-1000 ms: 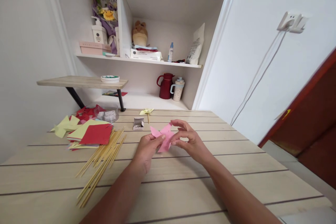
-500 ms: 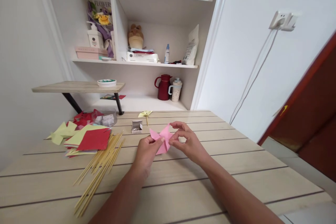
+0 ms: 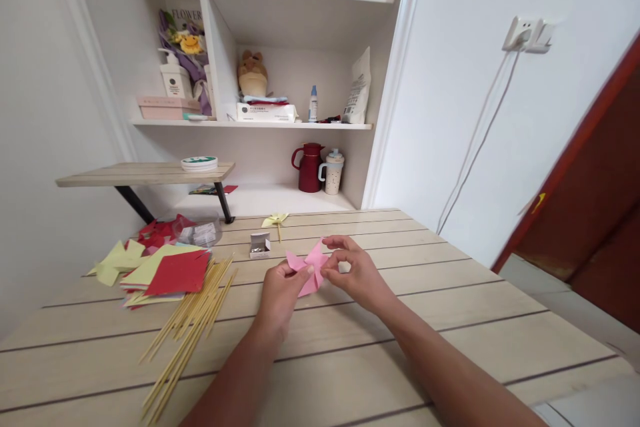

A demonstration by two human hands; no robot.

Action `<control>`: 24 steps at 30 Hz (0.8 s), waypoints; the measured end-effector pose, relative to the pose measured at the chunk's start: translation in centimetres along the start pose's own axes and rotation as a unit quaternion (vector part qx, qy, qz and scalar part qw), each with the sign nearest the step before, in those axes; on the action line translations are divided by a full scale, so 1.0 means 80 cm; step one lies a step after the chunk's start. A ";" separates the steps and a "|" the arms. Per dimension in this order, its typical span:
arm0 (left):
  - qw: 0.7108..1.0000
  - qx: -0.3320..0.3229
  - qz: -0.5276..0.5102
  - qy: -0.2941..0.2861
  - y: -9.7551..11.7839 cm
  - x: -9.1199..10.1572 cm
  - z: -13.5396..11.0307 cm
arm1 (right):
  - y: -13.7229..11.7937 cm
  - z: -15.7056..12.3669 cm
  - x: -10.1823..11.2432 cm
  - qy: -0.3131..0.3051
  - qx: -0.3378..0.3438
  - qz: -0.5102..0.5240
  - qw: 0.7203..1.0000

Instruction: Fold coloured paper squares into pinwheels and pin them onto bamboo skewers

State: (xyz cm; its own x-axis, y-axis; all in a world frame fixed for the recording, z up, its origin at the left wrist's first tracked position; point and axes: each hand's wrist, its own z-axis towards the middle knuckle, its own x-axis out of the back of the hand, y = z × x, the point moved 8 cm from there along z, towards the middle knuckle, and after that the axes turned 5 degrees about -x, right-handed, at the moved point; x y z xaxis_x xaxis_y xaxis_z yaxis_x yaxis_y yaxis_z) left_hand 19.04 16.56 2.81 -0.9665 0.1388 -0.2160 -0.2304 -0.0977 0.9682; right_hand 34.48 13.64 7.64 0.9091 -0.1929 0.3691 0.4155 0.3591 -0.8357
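A pink paper pinwheel (image 3: 314,259) is held just above the table, its folded blades spread out. My left hand (image 3: 281,290) grips it from the left, thumb pressed near the centre. On the other side my right hand (image 3: 356,273) is closed in a pinch at the pinwheel's right edge, thumb and index finger together; whether a small pin is between them I cannot make out. Beyond the hands stand a small open box (image 3: 260,245) with shiny bits inside and a pale yellow pinwheel on a stick (image 3: 275,220).
Left of my hands lie several thin wooden sticks (image 3: 193,320), beside stacked red and yellow paper sheets (image 3: 177,273). A yellow folded paper (image 3: 116,263) and a clear plastic box (image 3: 200,232) are behind. A small raised shelf (image 3: 145,173), a red jug (image 3: 311,168) and a cup (image 3: 333,173) stand farther back.
The view has shifted slightly. Both hands keep nearly the same hold on the pink pinwheel, with only a tiny movement of the fingers.
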 end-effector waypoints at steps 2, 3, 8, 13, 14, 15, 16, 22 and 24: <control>1.000 0.000 0.006 0.002 0.000 0.000 0.000 | -0.001 0.000 0.000 0.002 -0.002 -0.001 1.000; 1.000 -0.001 0.008 0.003 0.001 0.000 0.000 | -0.001 0.000 0.000 0.002 -0.002 -0.002 1.000; 1.000 0.000 0.007 0.009 0.003 0.000 -0.001 | -0.003 0.000 0.000 0.011 0.007 -0.003 1.000; 1.000 0.000 0.006 0.005 0.003 -0.001 0.000 | 0.000 0.002 0.000 0.016 0.000 -0.003 1.000; 1.000 0.000 0.011 0.006 0.002 0.000 0.000 | 0.001 0.002 0.000 0.017 -0.003 -0.001 1.000; 1.000 -0.001 0.016 0.007 0.002 0.000 0.000 | 0.001 0.002 0.001 0.019 -0.005 0.001 1.000; 1.000 -0.003 0.020 0.009 0.002 0.000 0.000 | 0.001 0.002 0.001 0.020 -0.006 0.002 1.000; 0.999 -0.006 0.038 0.012 -0.003 0.002 0.002 | -0.002 0.001 0.001 0.019 -0.007 -0.004 1.000; 0.999 -0.003 0.048 0.015 -0.005 0.003 0.003 | -0.004 0.001 0.000 0.014 -0.003 -0.001 1.000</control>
State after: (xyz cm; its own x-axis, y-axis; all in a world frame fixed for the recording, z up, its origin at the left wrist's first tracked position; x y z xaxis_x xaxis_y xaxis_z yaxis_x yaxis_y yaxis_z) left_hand 18.96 16.85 2.41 -0.9870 0.0997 -0.1263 -0.1374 -0.1145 0.9839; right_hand 34.37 13.59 7.94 0.9070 -0.2189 0.3598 0.4174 0.3530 -0.8373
